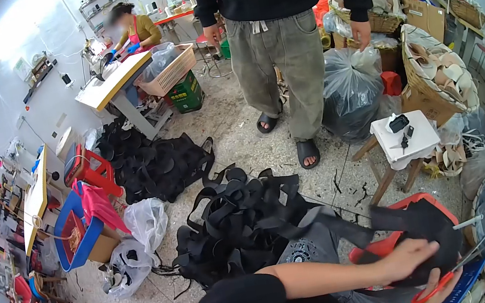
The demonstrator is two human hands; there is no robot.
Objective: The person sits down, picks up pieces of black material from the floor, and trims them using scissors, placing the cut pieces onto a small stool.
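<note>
My left hand (409, 259) lies over a piece of black sheet material (440, 237), its fingers pressed onto it. A blurred black strip (342, 228) trails from near this hand toward the floor pile. Just below, my right hand (443, 294) holds red-handled scissors (424, 296), the blades pointing up and right beside the black piece. Under the material shows the edge of a red plastic stool or basin (433, 198); which one I cannot tell. A tangled heap of black strips (234, 217) covers the floor by my legs.
A person in grey trousers (279, 62) stands ahead. Another person (139, 34) sits at a sewing table (115, 83). A small stool (408, 146) bears small black objects. A second black pile (158, 165), a blue basin (75, 244) and filled bags (348, 95) surround the floor.
</note>
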